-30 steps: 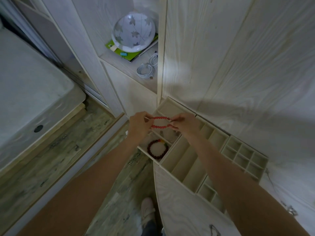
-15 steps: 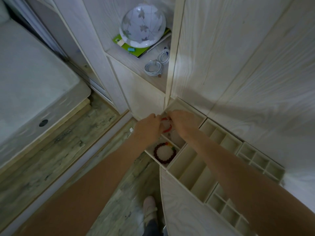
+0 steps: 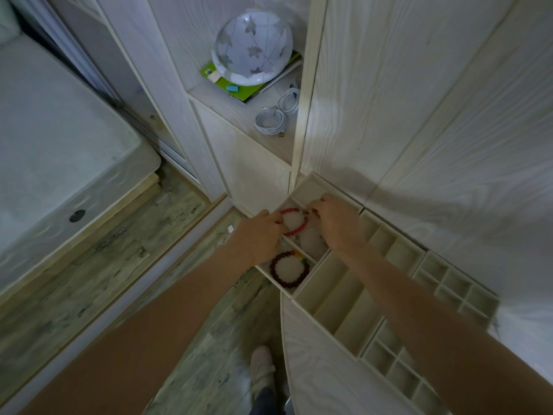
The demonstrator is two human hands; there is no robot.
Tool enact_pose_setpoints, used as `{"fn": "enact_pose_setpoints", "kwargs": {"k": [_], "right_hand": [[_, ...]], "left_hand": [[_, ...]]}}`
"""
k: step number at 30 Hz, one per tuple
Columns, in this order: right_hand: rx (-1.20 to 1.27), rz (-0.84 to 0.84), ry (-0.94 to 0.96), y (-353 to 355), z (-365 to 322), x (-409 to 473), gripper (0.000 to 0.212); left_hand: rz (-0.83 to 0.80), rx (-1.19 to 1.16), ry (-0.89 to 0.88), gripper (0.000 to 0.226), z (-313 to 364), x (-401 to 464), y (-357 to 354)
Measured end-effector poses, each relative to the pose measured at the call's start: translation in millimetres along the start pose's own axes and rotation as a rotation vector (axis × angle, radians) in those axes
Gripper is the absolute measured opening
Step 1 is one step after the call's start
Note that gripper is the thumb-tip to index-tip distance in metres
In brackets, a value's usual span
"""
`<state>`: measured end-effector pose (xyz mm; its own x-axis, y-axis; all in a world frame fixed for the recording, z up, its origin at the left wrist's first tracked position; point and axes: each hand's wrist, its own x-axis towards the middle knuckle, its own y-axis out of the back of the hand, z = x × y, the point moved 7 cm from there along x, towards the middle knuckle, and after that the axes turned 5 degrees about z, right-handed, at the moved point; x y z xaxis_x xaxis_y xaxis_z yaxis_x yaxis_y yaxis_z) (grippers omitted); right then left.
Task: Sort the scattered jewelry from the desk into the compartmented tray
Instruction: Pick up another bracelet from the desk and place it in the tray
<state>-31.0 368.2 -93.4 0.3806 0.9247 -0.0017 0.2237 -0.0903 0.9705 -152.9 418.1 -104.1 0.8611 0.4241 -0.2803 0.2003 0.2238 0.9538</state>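
On a pale wooden desk [image 3: 329, 369] the left hand [image 3: 259, 232] and right hand [image 3: 336, 220] each pinch a side of a red bracelet [image 3: 294, 222] over a compartment of the tray [image 3: 344, 298], beside a dark bead bracelet [image 3: 289, 269] lying in the next compartment.

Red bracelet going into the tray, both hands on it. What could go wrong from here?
1. The cream compartmented tray appears to overhang the desk edge on its left; pressing there might tip it.
2. The red beaded bracelet, held by the left hand and right hand, could land across the divider towards the dark red beaded bracelet.
3. A stretched grip could let it snap out.
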Motion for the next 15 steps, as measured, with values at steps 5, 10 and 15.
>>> {"fn": "enact_pose_setpoints", "kwargs": {"k": [5, 10, 15], "right_hand": [[0.025, 0.051, -0.091, 0.0, 11.3, -12.2, 0.027], [-0.01, 0.02, -0.035, -1.2, -0.2, -13.4, 0.025], [-0.071, -0.003, -0.008, -1.1, -13.0, -11.8, 0.017]], "left_hand": [[0.003, -0.055, -0.007, 0.05, 2.6, -0.2, -3.8], [-0.007, -0.053, -0.01, 0.053, 9.3, -0.5, -1.8], [-0.011, -0.026, -0.011, 0.054, 11.5, -0.7, 2.9]]}}
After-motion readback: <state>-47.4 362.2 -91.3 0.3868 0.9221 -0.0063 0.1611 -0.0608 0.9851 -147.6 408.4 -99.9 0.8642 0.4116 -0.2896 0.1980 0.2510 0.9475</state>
